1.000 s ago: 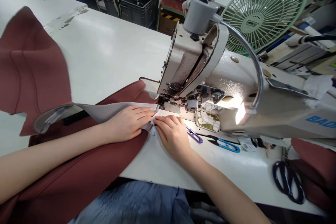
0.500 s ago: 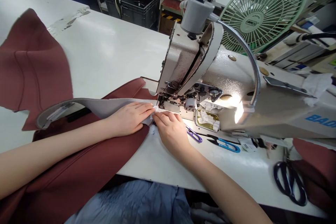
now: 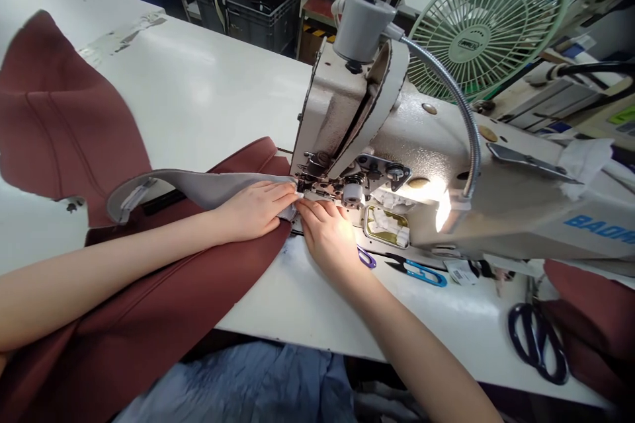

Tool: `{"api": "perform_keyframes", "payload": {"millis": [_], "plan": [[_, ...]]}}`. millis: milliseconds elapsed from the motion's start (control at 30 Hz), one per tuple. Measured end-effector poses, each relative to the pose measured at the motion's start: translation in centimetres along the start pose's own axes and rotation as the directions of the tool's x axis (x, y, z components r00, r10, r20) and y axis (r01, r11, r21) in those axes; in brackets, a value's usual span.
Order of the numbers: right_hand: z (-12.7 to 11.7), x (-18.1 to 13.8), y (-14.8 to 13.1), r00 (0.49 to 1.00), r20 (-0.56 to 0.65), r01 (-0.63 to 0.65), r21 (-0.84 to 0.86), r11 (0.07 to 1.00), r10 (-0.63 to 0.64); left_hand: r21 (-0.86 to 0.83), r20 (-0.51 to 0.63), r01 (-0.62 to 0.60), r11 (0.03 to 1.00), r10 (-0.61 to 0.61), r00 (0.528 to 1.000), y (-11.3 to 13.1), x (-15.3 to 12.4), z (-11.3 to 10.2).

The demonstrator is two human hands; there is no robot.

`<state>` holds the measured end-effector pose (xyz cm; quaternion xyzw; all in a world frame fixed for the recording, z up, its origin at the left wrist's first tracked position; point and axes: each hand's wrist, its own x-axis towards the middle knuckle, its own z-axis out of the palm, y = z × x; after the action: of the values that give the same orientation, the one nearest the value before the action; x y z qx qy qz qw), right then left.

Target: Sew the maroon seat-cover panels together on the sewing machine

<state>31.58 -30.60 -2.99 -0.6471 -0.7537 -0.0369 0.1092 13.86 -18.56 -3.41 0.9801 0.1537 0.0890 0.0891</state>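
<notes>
A maroon fabric piece [image 3: 198, 291] with a grey-backed strip [image 3: 208, 188] lies under the head of a sewing machine [image 3: 342, 99]. On the grey strip rests my left hand [image 3: 251, 211], fingers together and closed on the fabric, tips close to the needle area. Just right of it, my right hand [image 3: 330, 231] has bent fingers closed at the fabric's edge, right by the presser foot. Its fingertips meet those of my left hand. A bit of white shows between them, too small to name. The fabric under both hands is mostly hidden.
Purple thread snips [image 3: 367, 258], blue thread snips [image 3: 419, 271] and dark-handled scissors [image 3: 538, 344] lie to the right. A small tray [image 3: 367, 228] of white pieces sits under the machine arm. A green fan [image 3: 489, 33] stands behind; a grey crate [image 3: 258, 20] is beyond the table.
The maroon fabric and its grey strip have shifted rightward toward the needle, with both hands moving slightly up and right. The view has shifted a little. My right hand covers more of the purple snips.
</notes>
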Motion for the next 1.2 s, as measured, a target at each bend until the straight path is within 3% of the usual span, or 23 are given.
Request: {"api": "perform_keyframes", "payload": {"millis": [200,400,600,1200], "plan": [[0.1,-0.2,-0.1,0.999,-0.045,-0.001,0.002,1.000,0.001,-0.002,0.056,0.052,0.999,-0.052,0.997,2.7,-1.5,-1.5],[-0.2,-0.8,-1.4,0.995,-0.045,0.083,-0.013,0.996,-0.084,-0.013,0.086,0.069,0.998,-0.068,0.994,4.6,-2.7,-1.6],[0.0,-0.9,-1.4,0.995,-0.047,0.087,-0.072,0.994,-0.090,0.000,0.106,0.007,1.000,-0.007,0.994,4.0,-2.4,-1.2],[0.2,0.7,-0.3,0.992,0.033,-0.120,-0.072,0.990,0.123,0.001,0.069,-0.126,0.992,0.126,0.990,-0.4,2.1,-2.1]]}}
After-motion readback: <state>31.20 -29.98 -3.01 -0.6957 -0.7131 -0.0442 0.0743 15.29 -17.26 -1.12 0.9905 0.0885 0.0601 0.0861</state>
